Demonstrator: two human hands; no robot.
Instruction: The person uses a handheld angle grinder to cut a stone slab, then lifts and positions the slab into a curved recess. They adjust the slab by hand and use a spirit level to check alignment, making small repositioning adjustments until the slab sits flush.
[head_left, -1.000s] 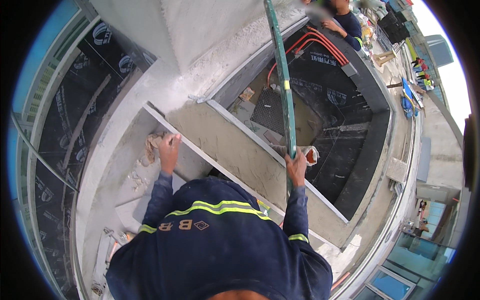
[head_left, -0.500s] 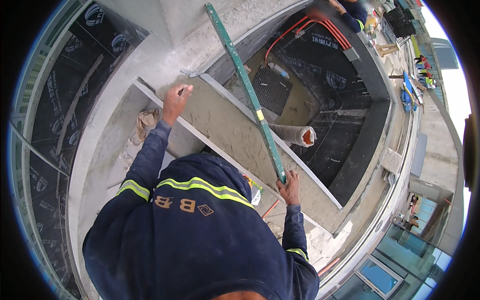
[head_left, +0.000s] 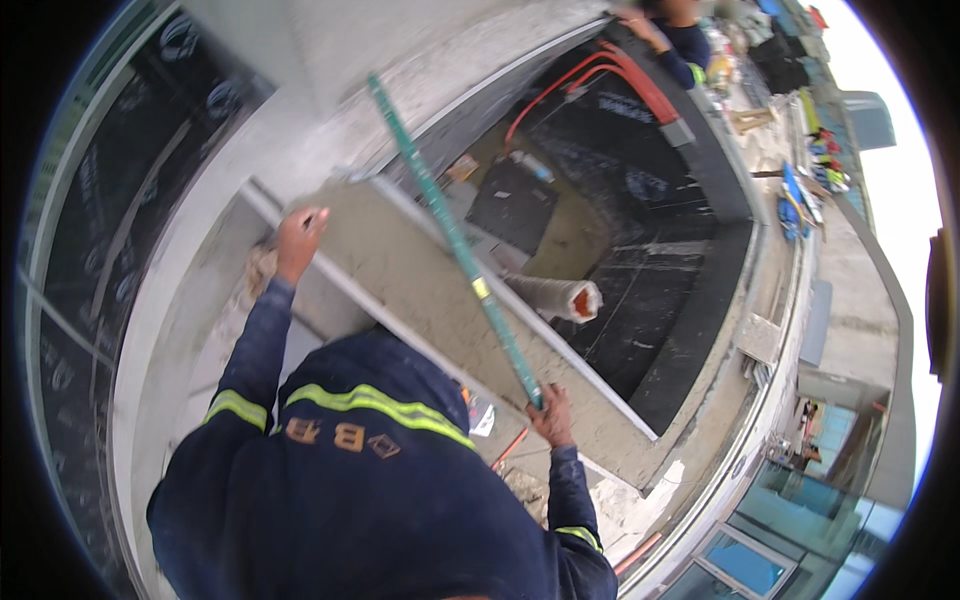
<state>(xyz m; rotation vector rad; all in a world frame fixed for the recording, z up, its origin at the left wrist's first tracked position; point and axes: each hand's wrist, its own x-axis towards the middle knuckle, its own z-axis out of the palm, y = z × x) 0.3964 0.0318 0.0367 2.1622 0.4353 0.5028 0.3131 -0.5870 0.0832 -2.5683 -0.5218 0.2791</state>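
My right hand (head_left: 551, 415) grips the near end of a long green spirit level (head_left: 455, 240) with a small yellow vial window. The level slants across the grey mortar bed (head_left: 385, 240), and its far end reaches over the edge of the dark pit. I cannot tell whether it touches the mortar. Pale edge strips (head_left: 385, 310) run along both sides of the bed. My left hand (head_left: 298, 245) is raised near the bed's left end, apart from the level. Its fingers are curled together, and whatever they hold, if anything, does not show.
Inside the black-lined pit are a wrapped pipe (head_left: 555, 296), a dark mat (head_left: 510, 205) and red conduits (head_left: 640, 85). Another person's arm (head_left: 680, 45) reaches to the pit's far rim. Blue items (head_left: 793, 205) lie at the right; glass panels stand lower right.
The view has shifted, so the scene sits lower and further left. The level's far end has come nearer to me, my right hand still on it. My left hand has moved slightly left.
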